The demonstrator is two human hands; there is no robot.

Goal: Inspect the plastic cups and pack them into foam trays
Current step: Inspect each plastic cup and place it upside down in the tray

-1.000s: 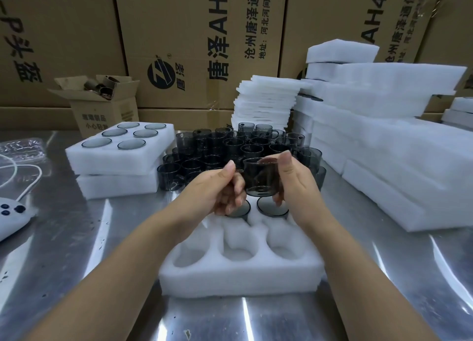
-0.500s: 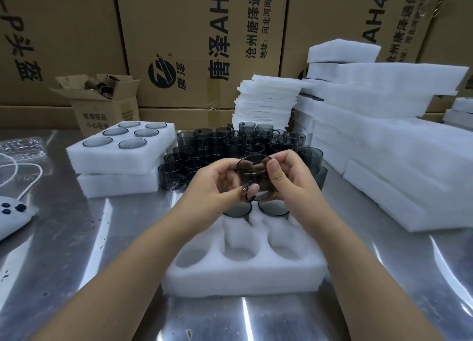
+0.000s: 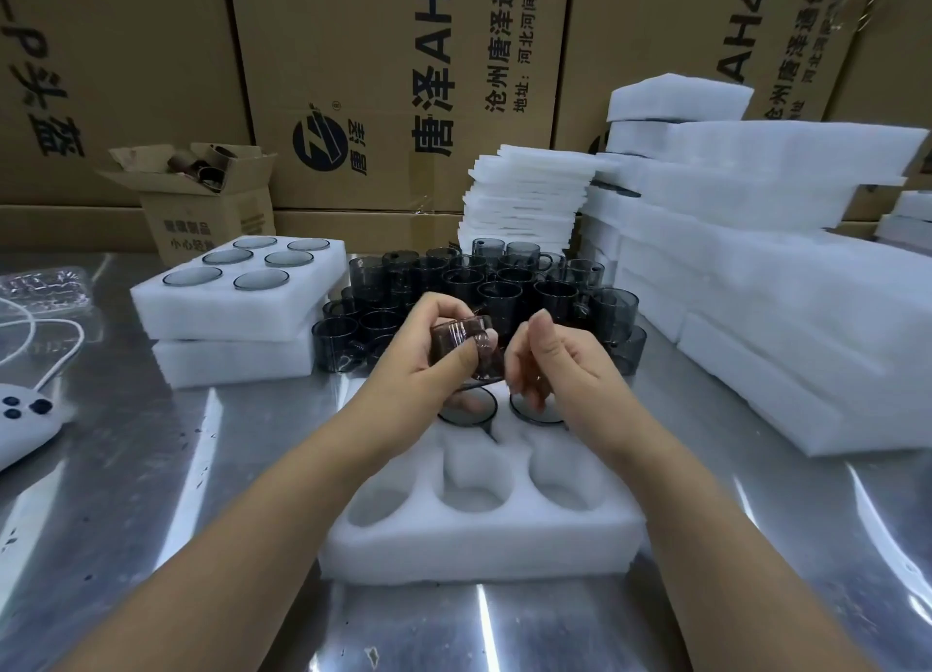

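Our left hand [image 3: 428, 363] pinches a smoky plastic cup [image 3: 454, 332] tipped on its side above the far row of the foam tray [image 3: 479, 550], with the thumb pressed on its wall. Our right hand [image 3: 560, 368] sits just beside the cup with its fingers curled, and we cannot tell whether it touches. We judge the cup light, stiff, thin-walled and slick, so we would grip across the wall gently rather than squeeze the rim.
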